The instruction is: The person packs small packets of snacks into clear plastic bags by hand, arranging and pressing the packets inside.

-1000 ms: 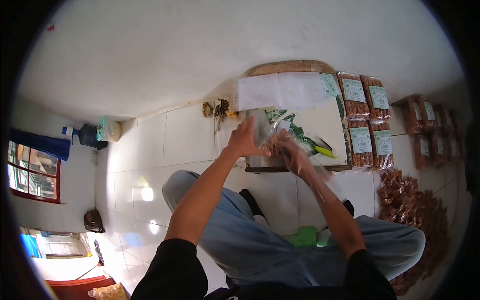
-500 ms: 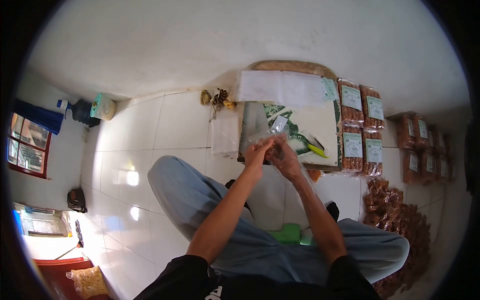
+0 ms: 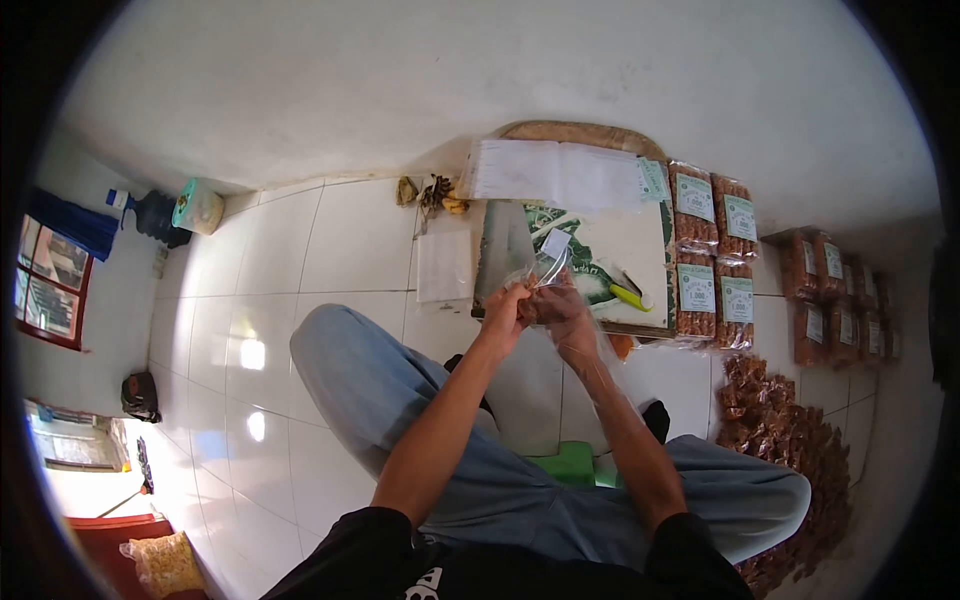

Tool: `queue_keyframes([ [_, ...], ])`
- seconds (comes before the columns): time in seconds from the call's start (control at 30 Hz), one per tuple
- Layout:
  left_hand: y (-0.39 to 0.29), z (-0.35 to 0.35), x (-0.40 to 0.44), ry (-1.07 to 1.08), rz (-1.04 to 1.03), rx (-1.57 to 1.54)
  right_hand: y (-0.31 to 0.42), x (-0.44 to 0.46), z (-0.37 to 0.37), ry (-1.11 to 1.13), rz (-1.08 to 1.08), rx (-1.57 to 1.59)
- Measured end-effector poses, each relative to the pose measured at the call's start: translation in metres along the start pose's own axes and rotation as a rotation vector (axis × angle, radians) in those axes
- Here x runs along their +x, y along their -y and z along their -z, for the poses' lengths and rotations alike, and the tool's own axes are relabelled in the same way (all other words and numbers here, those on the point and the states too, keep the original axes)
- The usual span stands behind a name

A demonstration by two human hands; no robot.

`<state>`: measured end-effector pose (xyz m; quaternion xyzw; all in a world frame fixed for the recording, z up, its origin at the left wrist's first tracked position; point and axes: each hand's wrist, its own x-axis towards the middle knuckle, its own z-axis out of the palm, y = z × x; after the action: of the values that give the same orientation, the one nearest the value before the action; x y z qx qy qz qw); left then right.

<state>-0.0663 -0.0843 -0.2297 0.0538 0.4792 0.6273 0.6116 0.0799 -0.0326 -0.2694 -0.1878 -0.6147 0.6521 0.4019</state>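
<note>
Left hand (image 3: pixel 506 312) pinches edge of clear bag (image 3: pixel 540 272); right hand (image 3: pixel 562 312) inside it, around brown pieces (image 3: pixel 540 303). Bag between 2 hands, near table's (image 3: pixel 640 235) front edge, beside white label (image 3: pixel 556 242).

Over there, a blue curtain (image 3: pixel 76 222) hangs at the red-framed window (image 3: pixel 50 275). A blue water jug (image 3: pixel 160 219) is beside a teal-lidded tub (image 3: pixel 200 208); there's a dark bag (image 3: pixel 141 398) and a clear sack (image 3: pixel 166 566) of yellow pieces by something red.
</note>
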Motion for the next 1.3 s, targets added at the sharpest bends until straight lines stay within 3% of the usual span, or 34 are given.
queue_keyframes([
  [0.1, -0.002, -0.004, -0.003, 0.022, 0.003, -0.016, 0.006, 0.0, -0.009, -0.086, 0.103, -0.221],
  [0.2, 0.002, -0.014, -0.007, -0.001, -0.057, 0.067, 0.013, 0.005, -0.015, -0.048, -0.046, -0.24],
  [0.27, 0.002, -0.012, -0.004, -0.036, -0.063, 0.004, 0.008, 0.009, -0.022, -0.014, -0.032, 0.43],
  [0.3, 0.003, -0.01, -0.002, -0.076, -0.067, -0.062, 0.016, 0.007, -0.022, -0.018, -0.031, 0.43],
  [0.37, -0.006, -0.02, -0.008, -0.117, -0.069, -0.075, 0.04, 0.002, -0.022, -0.079, 0.044, -0.524],
  [0.5, -0.006, -0.001, 0.012, -0.104, -0.074, -0.021, 0.049, 0.0, -0.016, -0.128, 0.176, -0.7],
  [0.57, -0.003, -0.002, 0.016, -0.113, -0.082, -0.005, 0.05, -0.006, -0.013, -0.239, -0.147, -0.766],
  [0.7, -0.001, -0.011, 0.015, -0.079, -0.111, -0.044, 0.006, -0.011, 0.006, -0.225, -0.221, -0.904],
  [0.8, -0.001, -0.02, 0.013, -0.087, -0.079, -0.066, -0.003, -0.006, 0.012, -0.191, 0.034, -0.676],
  [0.87, 0.003, -0.014, 0.021, -0.073, -0.071, -0.056, 0.035, 0.007, 0.003, -0.24, -0.667, -0.325],
  [1.07, 0.006, -0.002, 0.027, 0.003, -0.062, 0.009, 0.036, 0.004, -0.004, -0.268, -0.416, -0.106],
  [1.2, -0.009, -0.03, 0.004, -0.003, -0.064, 0.003, 0.03, 0.006, -0.006, -0.422, -0.441, -0.113],
  [1.3, -0.003, -0.013, 0.015, 0.041, -0.046, 0.052, 0.03, 0.01, 0.003, -0.164, -0.36, 0.215],
])
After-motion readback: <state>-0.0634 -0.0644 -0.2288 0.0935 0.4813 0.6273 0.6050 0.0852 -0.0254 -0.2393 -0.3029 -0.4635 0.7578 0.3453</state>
